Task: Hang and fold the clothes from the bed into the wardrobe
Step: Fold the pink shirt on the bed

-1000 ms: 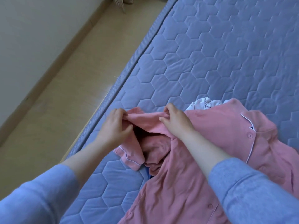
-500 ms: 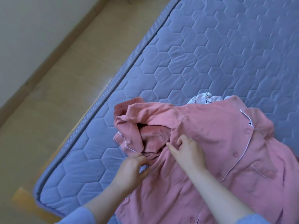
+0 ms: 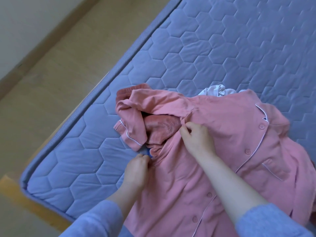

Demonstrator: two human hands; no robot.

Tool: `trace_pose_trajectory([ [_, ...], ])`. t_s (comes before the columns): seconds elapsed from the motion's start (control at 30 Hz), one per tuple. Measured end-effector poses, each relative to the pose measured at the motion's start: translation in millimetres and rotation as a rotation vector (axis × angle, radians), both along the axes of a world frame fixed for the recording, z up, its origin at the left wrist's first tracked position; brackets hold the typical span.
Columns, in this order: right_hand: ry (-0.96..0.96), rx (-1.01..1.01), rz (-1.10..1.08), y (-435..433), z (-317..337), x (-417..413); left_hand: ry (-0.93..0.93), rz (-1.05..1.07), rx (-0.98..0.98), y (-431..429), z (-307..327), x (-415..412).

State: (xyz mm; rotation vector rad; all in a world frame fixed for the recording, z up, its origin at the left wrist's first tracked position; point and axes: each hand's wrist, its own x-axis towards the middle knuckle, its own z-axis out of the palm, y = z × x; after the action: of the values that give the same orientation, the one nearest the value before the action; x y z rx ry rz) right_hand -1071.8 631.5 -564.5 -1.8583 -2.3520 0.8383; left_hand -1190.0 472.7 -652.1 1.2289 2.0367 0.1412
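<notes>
Fingers [image 3: 191,125] of the right hand [image 3: 196,141] are closed in a pinch on the pink shirt [image 3: 230,151], at the seam where the sleeve [image 3: 133,117] joins the body. The left hand [image 3: 136,171] is held at 8 o'clock from the right one, its fingers [image 3: 142,157] curled onto the shirt's side edge, where creases are drawn toward the grip. A blue scrap [image 3: 150,153] is seen just beside them; what it is cannot be told. The shirt is spread front up, buttons showing, on the bed [image 3: 222,48], near the corner at 7 o'clock of the view. Its sleeve is bunched at 10 o'clock from the right hand, over a darker pink garment [image 3: 160,129]. A white garment [image 3: 218,90] is tucked under the shoulder at 1 o'clock.

The folding step is judged to be in hand, at its start: the shirt is being straightened and nothing is folded yet. For the next move, the sleeve must be pulled free of the darker garment and laid flat or brought across the front, with the body held down so it is not dragged toward the bed's edge at 9 o'clock.
</notes>
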Motion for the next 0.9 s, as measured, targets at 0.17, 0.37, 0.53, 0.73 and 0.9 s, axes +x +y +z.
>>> trace_pose_trajectory([
  [0.17,0.049,0.053,0.041,1.0,7.4,12.7,-0.021,0.038,0.0,-1.7,-4.1,-1.5],
  [0.37,0.052,0.096,0.059,0.9,5.7,15.5,0.006,0.034,-0.022,-4.9,-7.4,-1.1],
  [0.53,0.063,0.086,0.045,-0.6,6.3,11.0,0.016,0.03,-0.043,0.2,-4.7,-2.7],
  [0.73,0.076,0.115,-0.021,9.8,13.5,-6.4,-0.294,0.314,0.191,-36.1,24.8,-25.4],
  [0.9,0.007,0.03,0.019,16.2,4.3,-44.2,-0.457,0.445,0.139,-67.5,41.2,-42.6],
])
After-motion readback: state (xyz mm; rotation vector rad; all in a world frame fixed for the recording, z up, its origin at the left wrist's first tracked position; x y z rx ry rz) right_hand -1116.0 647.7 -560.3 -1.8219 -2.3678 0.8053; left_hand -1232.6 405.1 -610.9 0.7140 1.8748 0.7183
